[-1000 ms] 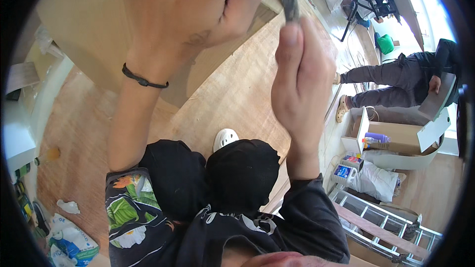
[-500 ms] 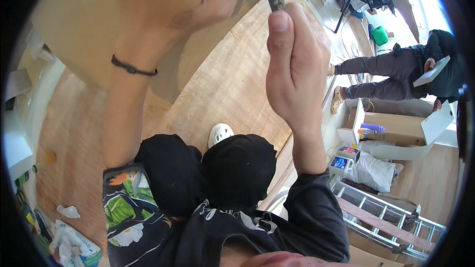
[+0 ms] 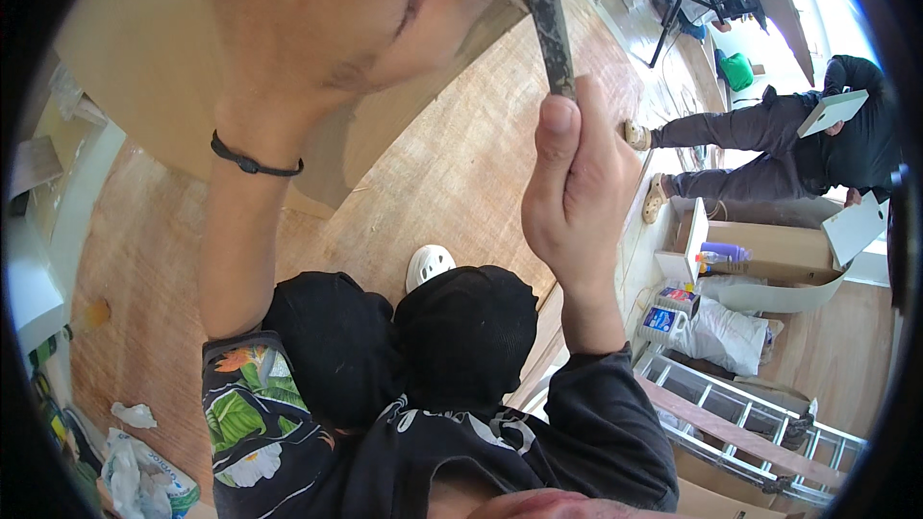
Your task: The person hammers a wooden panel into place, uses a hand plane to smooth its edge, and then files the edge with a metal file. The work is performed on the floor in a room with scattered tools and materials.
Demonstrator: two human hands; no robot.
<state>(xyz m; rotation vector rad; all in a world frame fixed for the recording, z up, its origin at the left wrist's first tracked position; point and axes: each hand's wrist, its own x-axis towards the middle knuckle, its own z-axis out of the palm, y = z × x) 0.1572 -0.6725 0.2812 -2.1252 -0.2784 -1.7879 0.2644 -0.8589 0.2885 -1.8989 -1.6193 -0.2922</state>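
In my right hand [image 3: 582, 173] I grip the lower end of a flat, narrow dark bar with a mottled surface [image 3: 550, 29]. My thumb lies along it, and the bar slants up toward the top edge. My left hand [image 3: 317, 19], with a black cord bracelet at its wrist, is over a large tan panel [image 3: 135, 67]. Its thumb stretches right, across the upper end of the bar. The other left fingers are cut off at the top, so what they touch cannot be seen. The bar's far end is hidden too.
Brown wooden flooring [image 3: 154, 259] lies below my knees. Right, a co-worker [image 3: 769, 125] stands holding white panels. Near them are an open cardboard box [image 3: 769, 240], jugs [image 3: 663, 317], a white sack [image 3: 731, 336] and a ladder [image 3: 731, 413]. A plastic bag [image 3: 144, 471] lies lower left.
My right hand has moved down, and more of the dark bar shows. My left thumb has stretched out to the right, over the bar's top. The co-worker's white panels have shifted.
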